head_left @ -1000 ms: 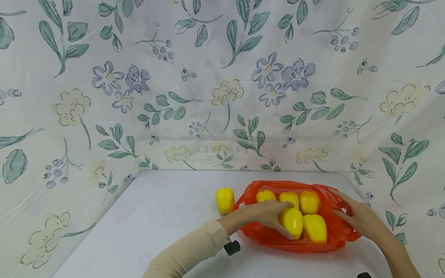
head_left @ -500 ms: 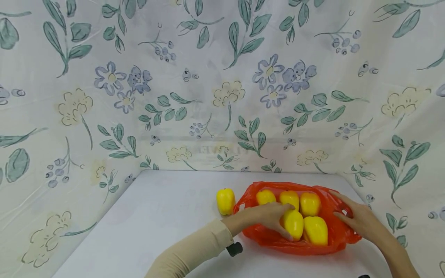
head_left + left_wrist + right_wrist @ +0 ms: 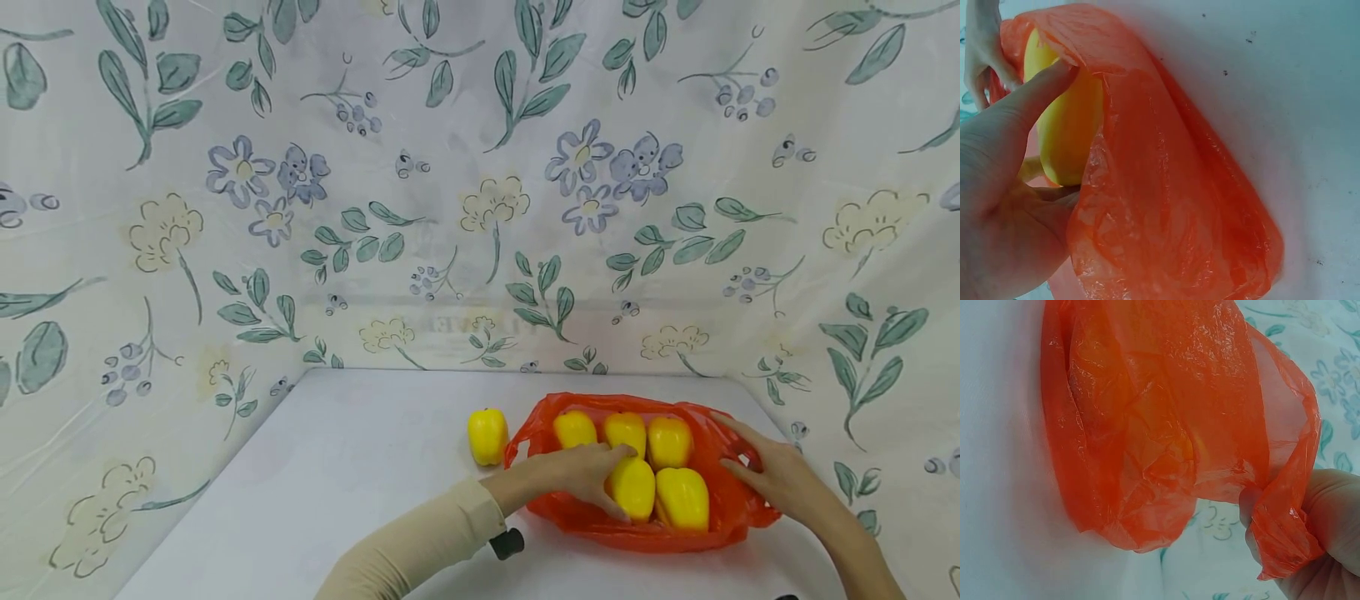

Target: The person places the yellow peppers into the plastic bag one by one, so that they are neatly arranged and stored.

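Observation:
A red plastic bag (image 3: 622, 537) lies open on the right side of the table with several yellow bell peppers inside. My left hand (image 3: 573, 475) reaches over its near left side and holds a yellow bell pepper (image 3: 633, 490) in the front row. In the left wrist view the thumb lies on this pepper (image 3: 1067, 137) and the fingers curl behind it, partly hidden. My right hand (image 3: 776, 475) is at the bag's right end. The right wrist view shows it pinching the bunched bag handle (image 3: 1285, 534).
One yellow bell pepper (image 3: 487, 436) stands on the table just left of the bag. The white table (image 3: 360, 442) stretches to the left. Floral-patterned sheeting (image 3: 480, 250) rises behind and along both sides of it.

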A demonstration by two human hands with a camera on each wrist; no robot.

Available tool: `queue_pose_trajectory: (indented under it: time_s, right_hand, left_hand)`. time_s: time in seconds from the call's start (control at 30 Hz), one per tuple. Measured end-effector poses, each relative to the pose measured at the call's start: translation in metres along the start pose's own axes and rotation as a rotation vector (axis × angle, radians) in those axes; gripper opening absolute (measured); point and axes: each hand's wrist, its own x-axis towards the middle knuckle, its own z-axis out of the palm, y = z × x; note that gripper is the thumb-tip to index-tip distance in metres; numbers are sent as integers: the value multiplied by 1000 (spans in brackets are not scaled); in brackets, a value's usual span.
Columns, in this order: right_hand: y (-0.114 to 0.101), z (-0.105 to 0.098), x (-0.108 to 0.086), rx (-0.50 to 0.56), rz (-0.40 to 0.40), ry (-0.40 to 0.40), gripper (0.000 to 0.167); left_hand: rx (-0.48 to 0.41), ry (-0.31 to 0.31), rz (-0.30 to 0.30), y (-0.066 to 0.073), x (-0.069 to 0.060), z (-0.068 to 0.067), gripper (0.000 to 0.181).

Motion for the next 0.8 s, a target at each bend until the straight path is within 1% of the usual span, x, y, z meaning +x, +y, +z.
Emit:
queue_pose_trajectory:
  time_s: [0.17, 0.27, 0.4, 0.57, 0.67, 0.8]
  right_hand:
    - [1, 0, -1, -1, 6, -9, 68]
    - [0, 0, -1, -15, -19, 7, 68]
    - [0, 1, -2, -29, -30, 22, 67]
    - [0, 1, -2, -29, 0, 6, 68]
    - [1, 0, -2, -27, 11, -1, 68]
    - [1, -1, -1, -30, 0, 2, 68]
  left_hand:
    - [10, -6, 15, 1, -4, -4, 86]
    - [5, -9, 18, 1, -7, -8, 84]
    - [-7, -9, 30, -1, -9, -12, 78]
    - [-32, -5, 42, -4, -10, -15, 73]
    - [-42, 19, 47, -7, -12, -17, 71]
    - [-29, 94, 70, -12, -18, -23, 68]
